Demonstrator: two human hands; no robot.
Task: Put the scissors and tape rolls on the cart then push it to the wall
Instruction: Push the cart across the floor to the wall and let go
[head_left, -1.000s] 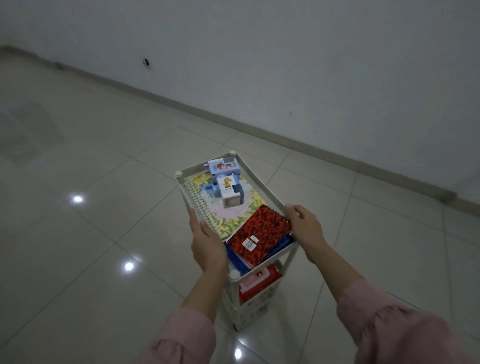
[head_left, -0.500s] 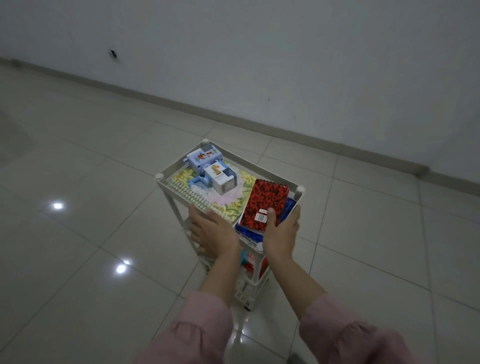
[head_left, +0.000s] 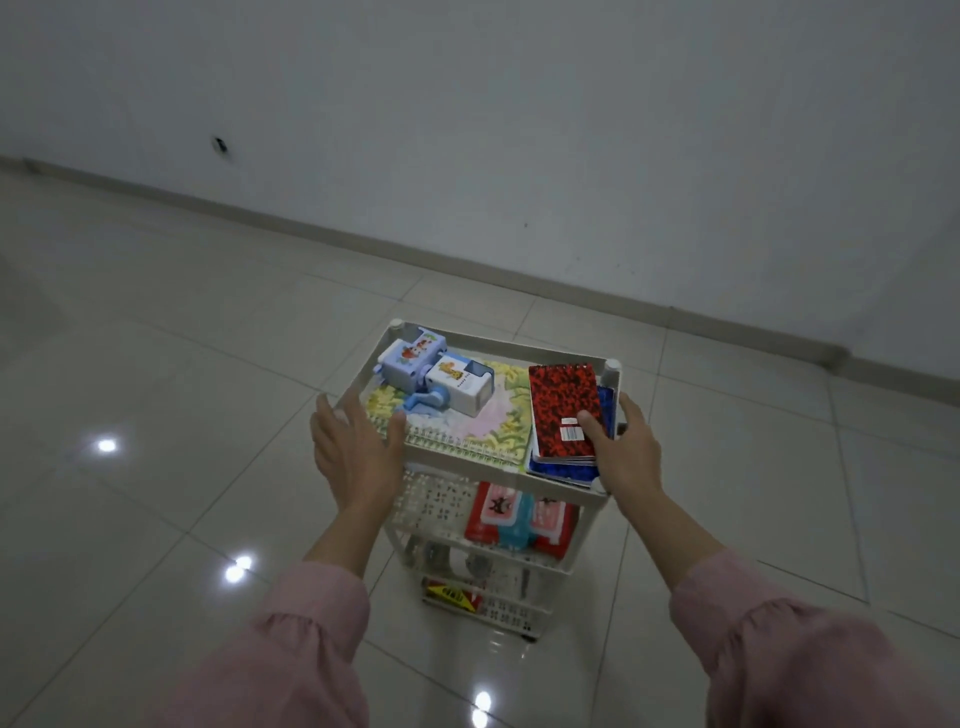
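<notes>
A white multi-tier plastic cart (head_left: 500, 347) stands on the tiled floor, about one tile short of the wall (head_left: 519, 130). My left hand (head_left: 353, 457) grips the top tier's near left corner, thumb inside the rim. My right hand (head_left: 631, 457) grips the near right corner, its thumb resting on a red notebook (head_left: 563, 410). A lower shelf holds round shapes that look like tape rolls (head_left: 441, 558), dim behind the lattice. Scissors are not visible.
The top tier carries a spiral pad (head_left: 493, 431), two small toy-like boxes (head_left: 441, 382) and blue notebooks under the red one. Red and teal packs (head_left: 511, 519) fill the second tier. A grey baseboard (head_left: 467, 270) runs along the wall. Glossy floor surrounds the cart.
The cart has turned and rolled nearer the wall. My hands shifted from its long sides to the two near corners, and the lower shelves came into view.
</notes>
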